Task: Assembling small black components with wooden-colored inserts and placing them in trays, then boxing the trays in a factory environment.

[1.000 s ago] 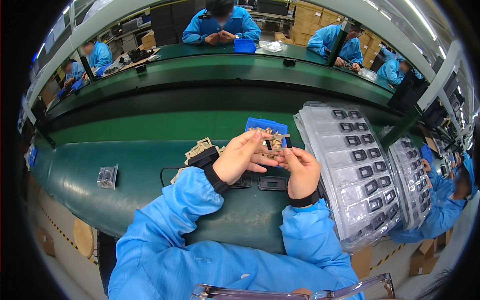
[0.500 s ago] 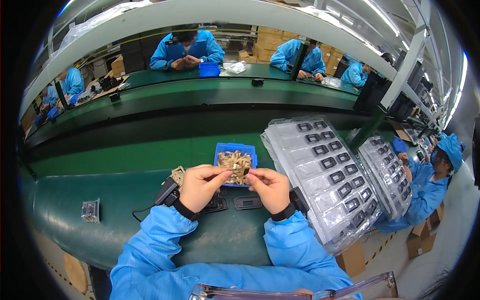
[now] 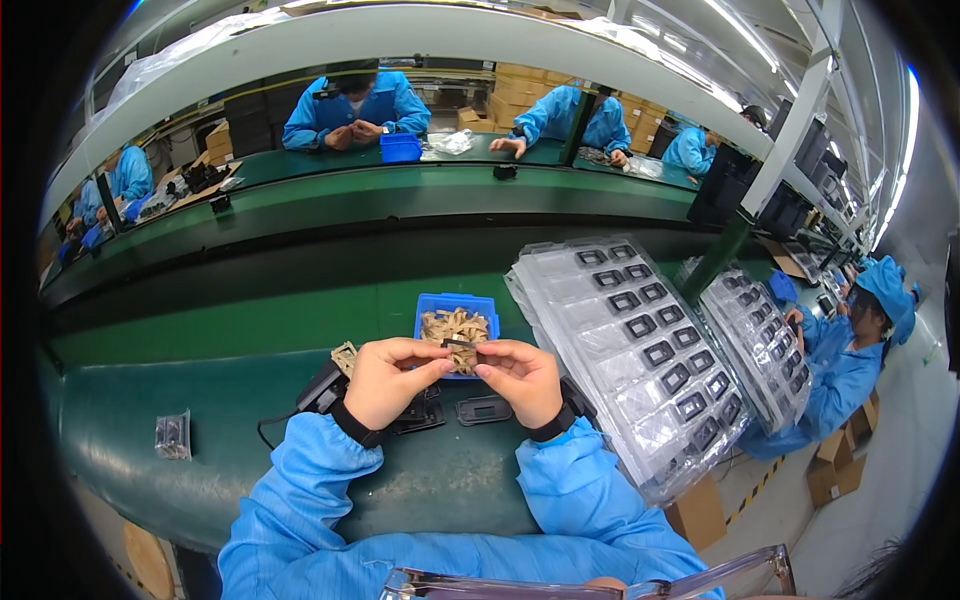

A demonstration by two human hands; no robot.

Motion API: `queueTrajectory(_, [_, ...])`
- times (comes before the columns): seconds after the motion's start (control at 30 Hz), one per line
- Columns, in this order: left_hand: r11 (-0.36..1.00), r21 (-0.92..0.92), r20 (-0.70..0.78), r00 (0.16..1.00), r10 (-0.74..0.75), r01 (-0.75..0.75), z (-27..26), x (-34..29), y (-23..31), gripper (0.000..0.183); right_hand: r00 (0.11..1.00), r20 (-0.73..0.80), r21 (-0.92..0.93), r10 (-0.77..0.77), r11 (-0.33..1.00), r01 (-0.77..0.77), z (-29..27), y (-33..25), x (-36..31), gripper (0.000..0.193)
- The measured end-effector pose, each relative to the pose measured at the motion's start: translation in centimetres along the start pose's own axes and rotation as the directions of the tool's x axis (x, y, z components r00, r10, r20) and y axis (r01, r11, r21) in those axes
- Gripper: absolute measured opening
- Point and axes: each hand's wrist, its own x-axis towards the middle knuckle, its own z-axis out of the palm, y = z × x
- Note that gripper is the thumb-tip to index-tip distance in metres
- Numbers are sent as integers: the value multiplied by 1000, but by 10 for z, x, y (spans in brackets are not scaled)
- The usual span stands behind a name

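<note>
Over the blue bin (image 3: 489,308), my left hand (image 3: 392,382) and my right hand (image 3: 525,382) pinch a small dark strip-shaped piece (image 3: 460,344) between thumbs and fingertips, one at each end. What kind of part it is, I cannot make out at this size. Loose tan strips (image 3: 440,325) fill the bin behind the piece. Below my hands lies a black rectangular frame (image 3: 484,411) on the green table. Beside it, partly covered by my left hand, are more black parts (image 3: 420,414).
Clear plastic trays (image 3: 640,370) holding black frames are stacked to my right, with another tray stack (image 3: 755,340) beyond. A small bagged part (image 3: 173,436) lies at left. A green post (image 3: 722,255) rises beyond the trays. A co-worker (image 3: 840,360) sits at right; others work across the bench.
The view has shifted slightly, so the bench appears further left. The strip piece has turned a little between my fingertips and looks darker. Across the bench, a co-worker's hand has reached out sideways.
</note>
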Motion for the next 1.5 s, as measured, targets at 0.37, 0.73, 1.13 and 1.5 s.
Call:
queueTrajectory(0.37, [463, 807, 353, 928, 117, -366, 20, -24, -6, 39, 951, -223, -351, -214, 928, 126, -8, -25, -22, 22])
queueTrajectory(0.73, [451, 774, 386, 895, 222, -445, 33, -39, -34, 22, 977, 85, -767, -197, 612, 190, -23, -34, -89, 22])
queueTrajectory(1.13, [638, 681, 369, 921, 123, -359, 1, -112, -43, 40, 904, 428, -731, -1, 587, 347, -15, -13, -93, 21])
queueTrajectory(1.5, [616, 665, 407, 896, 174, -422, 2, -111, -44, 39, 871, 481, -698, 102, 646, 309, -19, -5, -81, 24])
